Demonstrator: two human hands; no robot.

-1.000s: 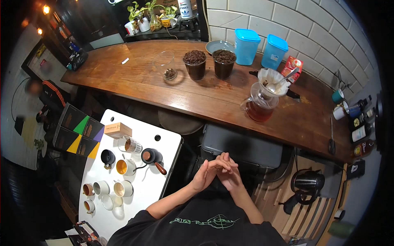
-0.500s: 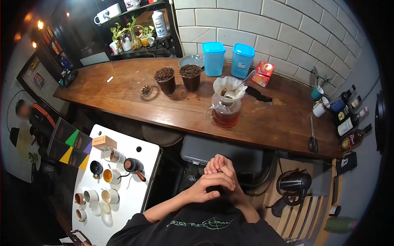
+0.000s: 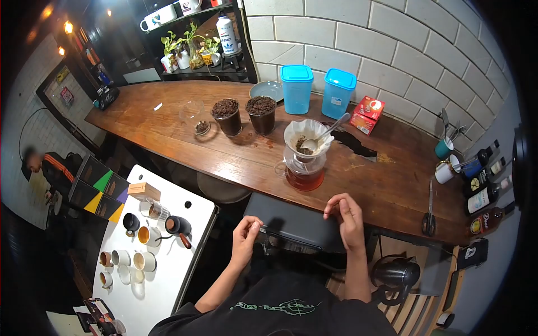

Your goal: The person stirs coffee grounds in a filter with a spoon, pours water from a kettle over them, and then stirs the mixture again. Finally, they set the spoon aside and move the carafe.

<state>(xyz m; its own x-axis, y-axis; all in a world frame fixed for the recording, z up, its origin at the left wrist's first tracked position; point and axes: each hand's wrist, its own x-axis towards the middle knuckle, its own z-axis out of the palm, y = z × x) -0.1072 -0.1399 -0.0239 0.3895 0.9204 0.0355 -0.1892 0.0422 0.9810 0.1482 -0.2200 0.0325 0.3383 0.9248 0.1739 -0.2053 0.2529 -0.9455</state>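
Observation:
My left hand (image 3: 245, 239) is raised in front of the dark box under the counter's edge, with its fingers curled in and the thumb against them. Nothing shows in it. My right hand (image 3: 346, 221) hovers near the counter's front edge, its fingers loosely bent and apart, holding nothing. Nearest to it on the wooden counter stands a glass coffee server (image 3: 304, 178) with reddish-brown liquid. On top sits a dripper with a paper filter (image 3: 295, 133), holding wet coffee grounds. A metal spoon (image 3: 322, 136) leans in the filter.
Two cups of dark grounds (image 3: 227, 117), two blue-lidded containers (image 3: 297, 89) and red boxes (image 3: 367, 114) stand farther back. Scissors (image 3: 429, 215) and bottles (image 3: 483, 199) are at the right, a black kettle (image 3: 395, 274) below. Several cups cover the white table (image 3: 185, 241). A person (image 3: 53, 171) is far left.
My hands were clasped together in front of my chest. They have come apart, the left moving left and the right moving up and right toward the counter. The view has shifted slightly.

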